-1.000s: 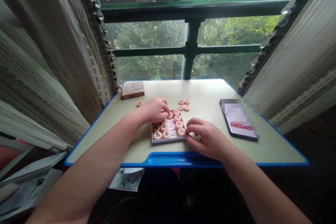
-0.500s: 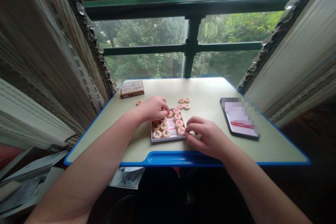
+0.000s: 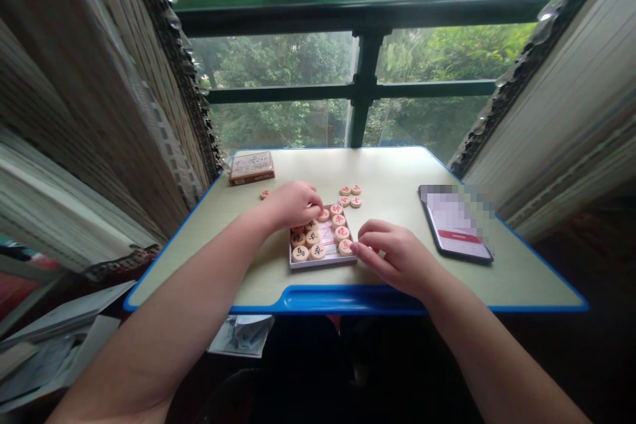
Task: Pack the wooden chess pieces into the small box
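Observation:
A shallow white box [image 3: 322,264] of Chinese chess pieces lies near the table's front edge. Black-character pieces fill its left side; a column of red ones, with a red horse piece [image 3: 346,248] nearest me, lines the right. Over the far left corner bends my left hand [image 3: 297,202], its fingers closed down on a red-marked chess piece [image 3: 324,215] at the far edge; their tips are partly hidden. My right hand [image 3: 392,250] rests beside the box's right wall, fingers loosely curved and apart from the thumb, whose tip is by the red horse piece.
Several loose red pieces [image 3: 350,197] sit beyond the box, and another red piece [image 3: 265,194] lies left of it. A brown carton [image 3: 252,167] stands at the back left. To the right lies a phone [image 3: 457,228]. The table [image 3: 392,169] has a blue rim; curtains flank it.
My right hand has drawn slightly right, its fingers loosening from the box's edge. The left hand stays over the far edge. The view has shifted a little.

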The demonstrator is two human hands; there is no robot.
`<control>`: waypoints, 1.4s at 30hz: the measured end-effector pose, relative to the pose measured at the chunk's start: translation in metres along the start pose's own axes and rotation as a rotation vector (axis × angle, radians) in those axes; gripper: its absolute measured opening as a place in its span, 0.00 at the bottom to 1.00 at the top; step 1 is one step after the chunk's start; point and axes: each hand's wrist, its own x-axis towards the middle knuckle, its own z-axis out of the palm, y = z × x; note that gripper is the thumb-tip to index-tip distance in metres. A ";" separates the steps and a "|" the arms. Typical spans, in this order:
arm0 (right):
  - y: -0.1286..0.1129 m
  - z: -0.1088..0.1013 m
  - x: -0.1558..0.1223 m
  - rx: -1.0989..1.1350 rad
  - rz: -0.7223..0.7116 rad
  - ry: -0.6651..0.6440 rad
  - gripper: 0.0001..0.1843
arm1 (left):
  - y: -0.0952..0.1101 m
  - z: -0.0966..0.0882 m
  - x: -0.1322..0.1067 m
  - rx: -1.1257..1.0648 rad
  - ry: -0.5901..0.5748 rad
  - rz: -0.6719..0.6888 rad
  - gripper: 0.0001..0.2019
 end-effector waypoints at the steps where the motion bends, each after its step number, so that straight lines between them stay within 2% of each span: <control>1: 0.001 0.000 0.000 0.000 0.005 0.000 0.20 | -0.001 0.000 0.000 0.001 0.020 0.007 0.14; 4: 0.003 -0.001 0.000 0.004 0.039 0.011 0.23 | -0.006 0.001 0.002 -0.019 0.098 -0.007 0.14; 8: 0.010 0.003 0.002 -0.010 0.158 0.083 0.21 | -0.016 0.002 0.004 0.016 0.228 -0.152 0.15; 11: 0.018 0.009 0.004 -0.088 0.275 0.163 0.14 | -0.026 0.001 0.004 0.063 0.231 -0.265 0.15; 14: 0.027 0.017 0.008 -0.175 0.312 0.158 0.15 | -0.034 0.001 0.005 0.052 0.207 -0.334 0.15; 18: 0.036 0.025 0.015 -0.247 0.351 0.156 0.21 | -0.040 0.009 0.006 0.009 0.147 -0.304 0.15; 22: 0.039 0.028 0.020 -0.344 0.372 0.073 0.24 | -0.040 0.018 0.009 0.024 0.141 -0.243 0.15; 27: 0.037 0.027 0.020 -0.379 0.349 0.074 0.20 | -0.044 0.018 0.010 -0.085 0.081 -0.207 0.16; 32: 0.037 0.025 0.020 -0.316 0.386 0.104 0.15 | -0.045 0.016 0.011 -0.061 0.074 -0.183 0.14; 37: 0.038 0.025 0.020 -0.295 0.378 0.112 0.13 | -0.044 0.015 0.010 -0.031 0.074 -0.226 0.11; 42: 0.039 0.024 0.020 -0.248 0.420 0.157 0.11 | -0.043 0.014 0.009 -0.105 0.070 -0.253 0.10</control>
